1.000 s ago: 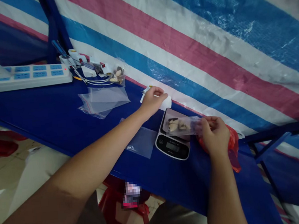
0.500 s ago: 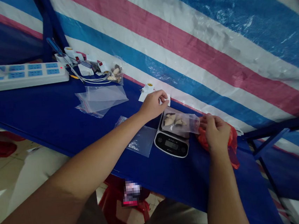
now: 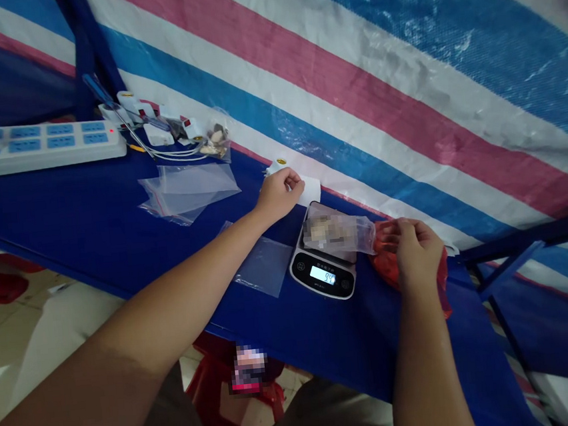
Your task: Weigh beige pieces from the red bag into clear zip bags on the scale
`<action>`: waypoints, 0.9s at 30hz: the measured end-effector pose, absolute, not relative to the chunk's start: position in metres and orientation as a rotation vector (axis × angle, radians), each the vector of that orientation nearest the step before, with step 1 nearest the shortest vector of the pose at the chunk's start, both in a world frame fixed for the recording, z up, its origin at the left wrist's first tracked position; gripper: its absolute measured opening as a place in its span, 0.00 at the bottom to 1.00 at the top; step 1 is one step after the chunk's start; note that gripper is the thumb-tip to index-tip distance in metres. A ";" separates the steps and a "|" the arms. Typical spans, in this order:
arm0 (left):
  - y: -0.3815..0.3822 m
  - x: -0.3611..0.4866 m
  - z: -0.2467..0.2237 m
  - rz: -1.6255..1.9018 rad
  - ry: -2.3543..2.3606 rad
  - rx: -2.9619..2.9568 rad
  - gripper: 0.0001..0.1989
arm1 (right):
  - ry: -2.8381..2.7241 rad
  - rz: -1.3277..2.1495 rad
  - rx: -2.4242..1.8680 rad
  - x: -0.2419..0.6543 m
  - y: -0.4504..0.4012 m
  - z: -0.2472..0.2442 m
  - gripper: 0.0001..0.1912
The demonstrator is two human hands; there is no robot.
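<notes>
A kitchen scale (image 3: 323,277) stands on the blue table with its display lit, showing digits like 94; any decimal point is hard to read. On its pan lies a clear plastic bag (image 3: 363,232) with pale pieces inside, partly blurred out. My right hand (image 3: 421,250) is just right of the bag's end, fingers stretched apart over a red plastic bag (image 3: 387,267); I see nothing held. Behind the scale's left side, my left hand (image 3: 280,192) has its fingers curled in, with nothing visible in them, beside a white paper (image 3: 310,190).
Flat clear zip bags (image 3: 195,184) lie to the left, and another clear bag (image 3: 266,268) lies beside the scale. Further left are a power strip (image 3: 41,149), a screwdriver (image 3: 124,121), white plugs and a filled bag (image 3: 219,142). A striped tarp (image 3: 331,81) hangs behind.
The scale's display has gone from dark to lit. My left hand has drawn left, away from the scale. My right hand has shifted slightly right, off the clear bag's end.
</notes>
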State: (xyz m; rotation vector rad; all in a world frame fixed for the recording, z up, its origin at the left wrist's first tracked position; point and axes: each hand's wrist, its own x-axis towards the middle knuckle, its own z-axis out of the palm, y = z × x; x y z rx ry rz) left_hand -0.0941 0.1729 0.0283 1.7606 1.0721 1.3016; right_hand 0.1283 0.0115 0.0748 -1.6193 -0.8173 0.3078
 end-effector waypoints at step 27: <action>0.171 -0.093 0.026 1.308 1.027 1.794 0.03 | -1.082 0.422 -2.475 0.219 -0.060 0.103 0.13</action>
